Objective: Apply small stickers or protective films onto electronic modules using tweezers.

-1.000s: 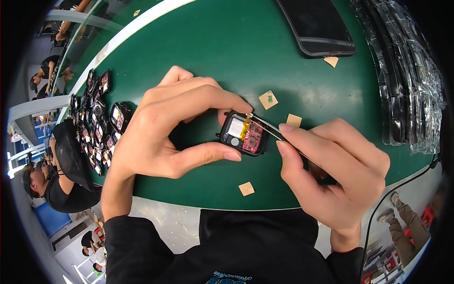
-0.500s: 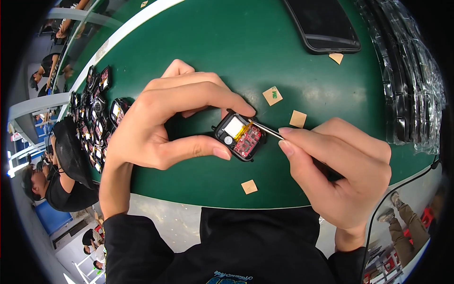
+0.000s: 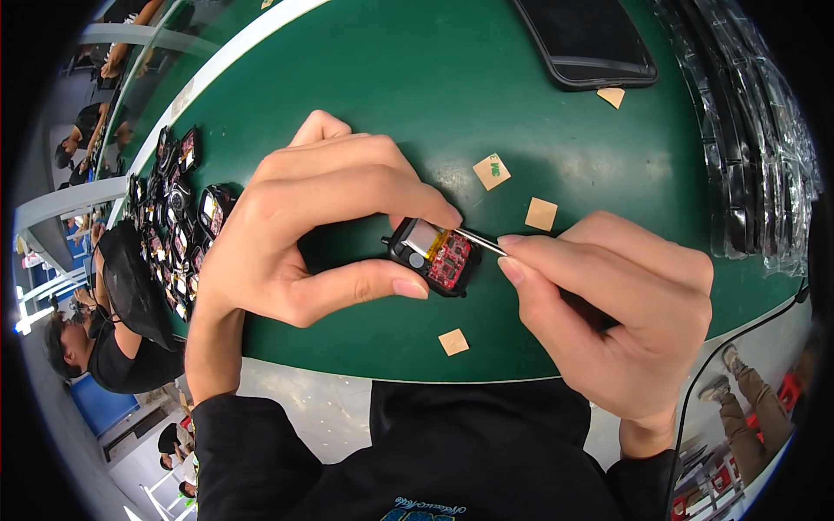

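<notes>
Between the thumb and index finger of my left hand is an opened smartwatch case, black with rounded corners. Inside it show a silvery battery, yellow tape and a red circuit board. My right hand pinches a pair of metal tweezers. Their tips reach the upper edge of the case, close beside my left index fingertip, which partly hides them. A square of tan backing paper lies just beyond the right fingers, and another tan square lies nearer to me.
Many opened watch cases are heaped at the left of the green table. A dark phone lies at the far right, by stacked plastic-wrapped black trays. Another person sits at the left. A black cable hangs at the right.
The watch case has tilted slightly and shifted a little left and nearer. My right hand and the tweezers have moved slightly left with it.
</notes>
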Motion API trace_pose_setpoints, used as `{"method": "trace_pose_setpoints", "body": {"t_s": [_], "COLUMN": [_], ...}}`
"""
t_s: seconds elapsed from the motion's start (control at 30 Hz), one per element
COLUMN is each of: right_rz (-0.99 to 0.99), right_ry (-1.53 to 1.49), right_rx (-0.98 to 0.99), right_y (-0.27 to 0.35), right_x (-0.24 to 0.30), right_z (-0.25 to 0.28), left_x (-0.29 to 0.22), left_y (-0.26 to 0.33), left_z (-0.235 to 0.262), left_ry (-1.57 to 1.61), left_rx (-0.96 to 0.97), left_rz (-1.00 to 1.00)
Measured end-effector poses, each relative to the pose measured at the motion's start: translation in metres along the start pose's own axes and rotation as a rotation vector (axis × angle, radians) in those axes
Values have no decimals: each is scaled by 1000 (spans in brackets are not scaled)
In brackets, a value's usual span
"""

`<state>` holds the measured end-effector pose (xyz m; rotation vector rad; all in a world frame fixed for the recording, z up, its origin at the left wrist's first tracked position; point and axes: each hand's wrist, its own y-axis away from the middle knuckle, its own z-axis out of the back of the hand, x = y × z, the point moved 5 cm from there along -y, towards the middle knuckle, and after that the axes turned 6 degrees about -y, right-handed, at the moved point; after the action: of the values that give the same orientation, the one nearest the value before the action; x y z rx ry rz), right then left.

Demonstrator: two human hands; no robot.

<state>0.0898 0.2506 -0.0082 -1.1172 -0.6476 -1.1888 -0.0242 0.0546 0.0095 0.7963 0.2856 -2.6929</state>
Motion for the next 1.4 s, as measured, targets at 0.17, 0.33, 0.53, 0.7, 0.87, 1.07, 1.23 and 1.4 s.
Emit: {"method": "trace_pose_setpoints", "body": {"t_s": [0.17,0.33,0.53,0.7,0.87,1.07,1.23,1.4], "right_rz": [9,35,17,9,15,-39,21,27], "right_ry": [-15,-20,-17,-53,-69,-87,-130,-221], "right_rx": [-11,-33,-19,-42,-32,-231,-272,-310], "right_y": [-1,1,1,4,1,3,5,12], "right_x": [0,-1,2,-1,1,-1,-1,-6], "right_z": [2,1,2,-1,2,18,17,18], "left_x": [1,0,1,0,2,-9,-19,-14], "left_y": [0,1,1,3,2,-4,-6,2], "left_z": [0,0,-2,-1,1,7,1,7], "left_ry": [1,-1,7,-2,3,-41,-167,-143], "left_rx": [14,6,-1,2,-7,-22,-44,-101], "left_rz": [8,8,18,36,12,50,-3,102]}}
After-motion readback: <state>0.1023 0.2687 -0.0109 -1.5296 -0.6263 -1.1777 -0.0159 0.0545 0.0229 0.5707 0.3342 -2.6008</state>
